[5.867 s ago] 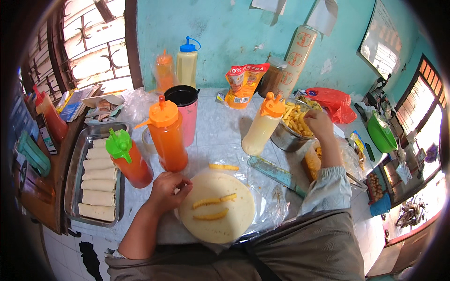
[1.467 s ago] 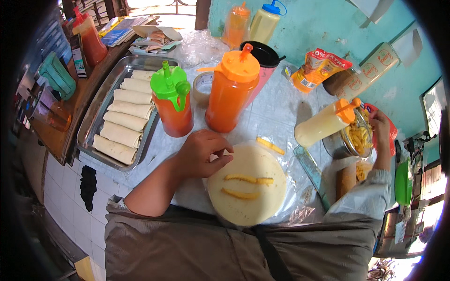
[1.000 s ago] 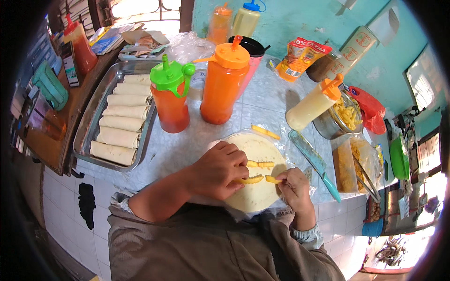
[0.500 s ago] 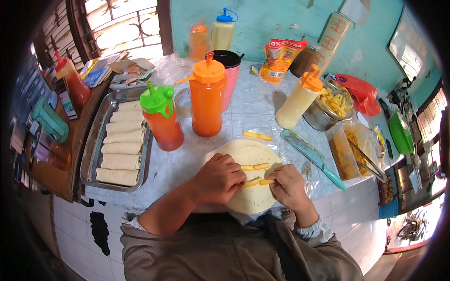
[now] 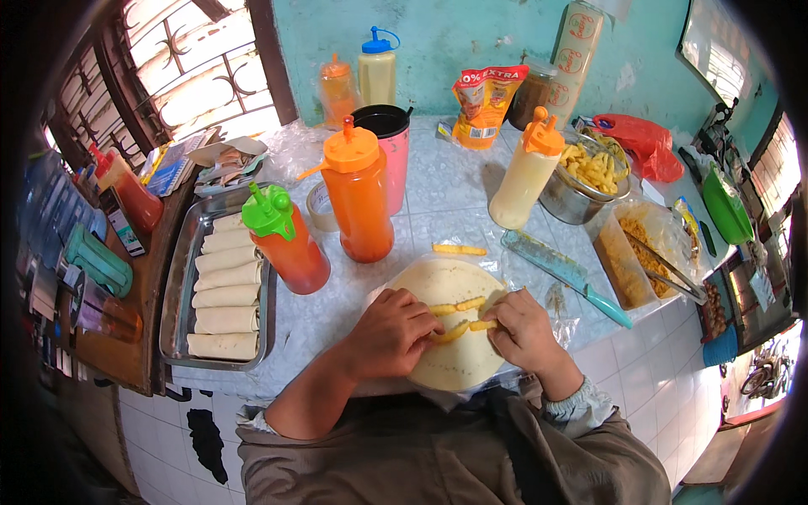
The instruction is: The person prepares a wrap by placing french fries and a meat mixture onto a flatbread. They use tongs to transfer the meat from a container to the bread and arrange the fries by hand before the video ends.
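A round, pale tortilla (image 5: 461,370) lies on clear plastic at the table's near edge. Across its middle run two short rows of yellow french fries (image 5: 459,306). My left hand (image 5: 389,330) rests over the tortilla's left side, fingers pinched at the left end of the nearer row's fry (image 5: 452,335). At the other end, my right hand (image 5: 523,326) is closed on a second fry (image 5: 481,325) between thumb and fingers. One more fry (image 5: 459,249) lies just beyond the tortilla's far edge. The fingertips hide the outer fry ends.
A metal tray (image 5: 268,324) of rolled tortillas stands left. Squeeze bottles (image 5: 360,202) and a pink tumbler (image 5: 396,164) stand beyond my hands. To the right are a turquoise knife (image 5: 572,282), a pot of fries (image 5: 572,202), and a plastic box (image 5: 619,261) with shredded filling and tongs (image 5: 673,282).
The view has shifted slightly, so the table's things sit differently in the picture. Both hands stay at the nearer row of fries, whose pieces have tilted a little.
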